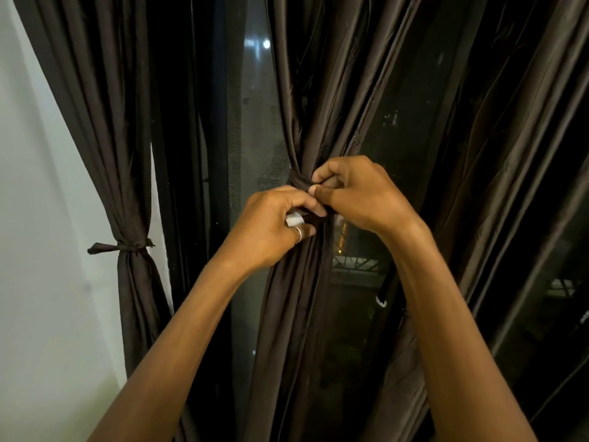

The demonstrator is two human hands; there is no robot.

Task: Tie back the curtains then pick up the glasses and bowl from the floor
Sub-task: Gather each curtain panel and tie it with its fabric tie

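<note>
Pinching tie, hands; tied curtain leftward.

A tied curtain hangs far left, against the wall. To its right, before the window, the left hand and right hand meet on a second curtain, pinching its tie band.

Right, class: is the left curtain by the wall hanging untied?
No, a tie band cinches the left curtain into a gathered bundle partway down.

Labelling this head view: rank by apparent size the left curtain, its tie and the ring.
1. left curtain
2. tie
3. ring, smallest though nearest the camera
</note>
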